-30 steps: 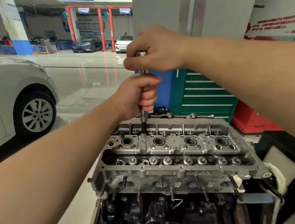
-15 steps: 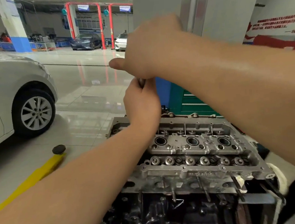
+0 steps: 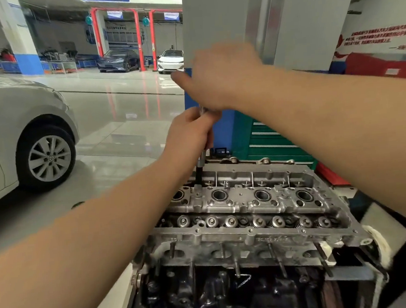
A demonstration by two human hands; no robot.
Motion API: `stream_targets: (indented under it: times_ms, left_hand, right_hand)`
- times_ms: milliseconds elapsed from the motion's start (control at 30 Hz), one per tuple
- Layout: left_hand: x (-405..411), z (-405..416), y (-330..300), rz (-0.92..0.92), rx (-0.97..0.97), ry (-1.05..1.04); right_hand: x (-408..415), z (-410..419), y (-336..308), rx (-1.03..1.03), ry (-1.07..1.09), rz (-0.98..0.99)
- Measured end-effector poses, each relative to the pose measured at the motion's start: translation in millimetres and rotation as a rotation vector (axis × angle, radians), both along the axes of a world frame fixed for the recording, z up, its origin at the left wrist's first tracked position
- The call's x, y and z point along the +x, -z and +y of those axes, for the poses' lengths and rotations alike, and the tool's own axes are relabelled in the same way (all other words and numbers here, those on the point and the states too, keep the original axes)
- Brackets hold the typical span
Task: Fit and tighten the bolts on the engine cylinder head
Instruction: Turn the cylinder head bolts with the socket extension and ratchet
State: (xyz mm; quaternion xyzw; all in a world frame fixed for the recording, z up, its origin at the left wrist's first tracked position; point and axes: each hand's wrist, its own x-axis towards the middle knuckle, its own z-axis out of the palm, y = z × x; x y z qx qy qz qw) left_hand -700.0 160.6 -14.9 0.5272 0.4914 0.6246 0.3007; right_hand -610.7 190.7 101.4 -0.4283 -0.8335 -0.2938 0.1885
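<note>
The aluminium cylinder head (image 3: 256, 225) sits on top of the dark engine block (image 3: 232, 292), with a row of round bores and valve springs showing. A socket wrench extension (image 3: 199, 171) stands upright, its dark tip seated at the head's far left end. My left hand (image 3: 190, 135) grips the shaft from the left. My right hand (image 3: 220, 79), blurred, sits on the tool's top end and hides the handle. The bolt under the socket is not visible.
A silver car (image 3: 20, 134) stands to the left on the glossy floor. A green tool cabinet (image 3: 269, 143) and a grey pillar (image 3: 259, 18) are behind the engine. Red boxes (image 3: 382, 64) lie at the right. Two parked cars sit far back.
My right hand has swung round on the tool's top and is now blurred. My left hand stays on the shaft. The camera view shifted slightly, and the socket stays on the same spot.
</note>
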Motion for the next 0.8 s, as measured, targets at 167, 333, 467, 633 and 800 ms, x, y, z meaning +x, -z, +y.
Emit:
stream_targets:
  times_ms: [167,333,467,633,800]
  left_hand:
    - [33.0,-4.3,15.3,-0.212,-0.022,-0.222]
    - [6.6,5.5,7.1,-0.143,-0.118,0.032]
    - [-18.6,7.1,1.6,-0.093,-0.207,0.544]
    - [-2.8,4.7,2.8,-0.013,-0.133,0.146]
    - [22.2,0.1,3.9,-0.204,0.041,-0.188]
  right_hand:
    - [-20.6,-19.4,-7.4,0.122,0.129,-0.190]
    - [-4.5,-1.9,-5.4,0.034,-0.028,-0.055]
    - [17.6,8.2,-8.4,-0.381,-0.450,0.080]
    - [8.2,16.2,6.2,-0.360,-0.471,0.242]
    - [-23.1,-4.3,-4.5,0.096,0.065,-0.100]
